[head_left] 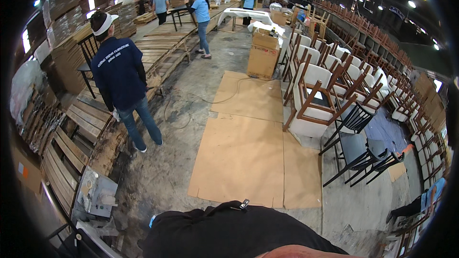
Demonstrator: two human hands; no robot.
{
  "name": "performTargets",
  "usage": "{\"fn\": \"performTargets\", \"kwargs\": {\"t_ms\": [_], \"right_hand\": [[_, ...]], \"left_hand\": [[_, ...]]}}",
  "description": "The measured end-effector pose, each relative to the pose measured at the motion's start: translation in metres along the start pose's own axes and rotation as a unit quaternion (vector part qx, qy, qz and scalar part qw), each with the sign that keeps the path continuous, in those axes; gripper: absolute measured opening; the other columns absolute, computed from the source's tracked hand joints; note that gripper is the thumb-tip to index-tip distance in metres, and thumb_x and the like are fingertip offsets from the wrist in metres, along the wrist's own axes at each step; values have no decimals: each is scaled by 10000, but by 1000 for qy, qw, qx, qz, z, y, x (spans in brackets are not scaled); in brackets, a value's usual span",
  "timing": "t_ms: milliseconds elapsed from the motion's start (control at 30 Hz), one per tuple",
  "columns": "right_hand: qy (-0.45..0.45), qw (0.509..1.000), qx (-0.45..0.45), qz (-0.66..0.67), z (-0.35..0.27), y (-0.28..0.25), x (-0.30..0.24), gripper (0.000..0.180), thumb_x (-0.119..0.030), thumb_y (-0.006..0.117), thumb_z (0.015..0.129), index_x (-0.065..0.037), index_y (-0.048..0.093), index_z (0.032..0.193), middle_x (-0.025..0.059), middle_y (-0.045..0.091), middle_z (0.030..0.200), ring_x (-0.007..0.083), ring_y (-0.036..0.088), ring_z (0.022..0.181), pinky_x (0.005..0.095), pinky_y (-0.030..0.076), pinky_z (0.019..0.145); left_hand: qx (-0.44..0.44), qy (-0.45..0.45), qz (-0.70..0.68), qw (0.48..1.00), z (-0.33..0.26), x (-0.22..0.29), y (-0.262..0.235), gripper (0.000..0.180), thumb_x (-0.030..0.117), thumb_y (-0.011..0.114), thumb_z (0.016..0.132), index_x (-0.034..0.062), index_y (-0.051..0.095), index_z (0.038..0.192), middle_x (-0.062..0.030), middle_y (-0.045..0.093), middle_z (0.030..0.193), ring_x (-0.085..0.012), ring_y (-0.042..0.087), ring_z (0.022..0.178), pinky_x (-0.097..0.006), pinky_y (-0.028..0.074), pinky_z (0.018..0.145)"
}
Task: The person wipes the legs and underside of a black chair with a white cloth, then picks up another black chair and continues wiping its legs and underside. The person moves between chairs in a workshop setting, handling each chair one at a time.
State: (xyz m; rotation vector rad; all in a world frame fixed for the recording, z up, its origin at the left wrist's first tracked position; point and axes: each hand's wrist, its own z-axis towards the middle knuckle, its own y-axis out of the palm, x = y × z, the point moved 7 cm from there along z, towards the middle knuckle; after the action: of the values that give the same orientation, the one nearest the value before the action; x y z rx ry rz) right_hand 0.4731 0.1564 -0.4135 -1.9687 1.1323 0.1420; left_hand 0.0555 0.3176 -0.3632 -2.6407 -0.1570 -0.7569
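Note:
Neither of my hands shows in the head view. Only my black-clothed torso (229,231) fills the lower edge, with a small clip on it. Flat cardboard sheets (241,155) lie on the concrete floor just in front of me. A person in a dark blue shirt and white cap (119,74) stands to my left, back turned, beside a long wooden slatted conveyor (79,124).
Rows of wooden chairs with white cushions (315,95) stand at the right, with black metal chairs (358,150) nearer. Stacked cardboard boxes (263,55) sit mid-floor. A cable (191,107) trails across the floor. Further people in light blue shirts (202,16) work at the back.

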Motion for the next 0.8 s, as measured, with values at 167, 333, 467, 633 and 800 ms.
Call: {"fn": "performTargets", "kwargs": {"t_ms": [167,333,467,633,800], "right_hand": [[-45,998,24,-25,9,-19,-52,680,-452,753,724,-87,608,1279,243,645,1223,383,610,1167,447,490,965],[-59,998,23,-28,3,-34,-58,721,-475,769,688,-55,613,1253,237,653,1212,380,606,1175,447,488,981],[-26,998,0,-58,3,-44,-5,740,-493,764,685,-45,616,1254,233,654,1216,379,611,1169,447,491,978],[56,992,-18,-108,8,-69,79,764,-516,759,681,-33,619,1256,227,657,1220,377,618,1161,448,494,973],[64,993,-70,-69,26,-69,103,797,-539,749,671,-31,619,1271,229,651,1235,369,626,1154,458,493,976]], "left_hand": [[76,19,-44,996,-3,9,-42,307,342,673,784,65,737,901,-133,716,780,-274,699,728,-409,552,704],[267,-124,-34,955,-23,-3,-88,332,395,618,817,80,714,771,-88,722,707,-201,701,656,-358,553,648],[169,-82,-71,980,-25,20,-50,360,366,563,855,58,715,745,-112,716,689,-234,708,666,-390,556,674],[90,-30,-33,995,-27,58,15,432,399,535,876,42,715,714,-151,697,661,-263,716,718,-416,556,744],[87,-15,-20,996,-19,65,25,445,447,534,876,68,728,746,-144,701,701,-280,708,746,-427,538,734]]}}
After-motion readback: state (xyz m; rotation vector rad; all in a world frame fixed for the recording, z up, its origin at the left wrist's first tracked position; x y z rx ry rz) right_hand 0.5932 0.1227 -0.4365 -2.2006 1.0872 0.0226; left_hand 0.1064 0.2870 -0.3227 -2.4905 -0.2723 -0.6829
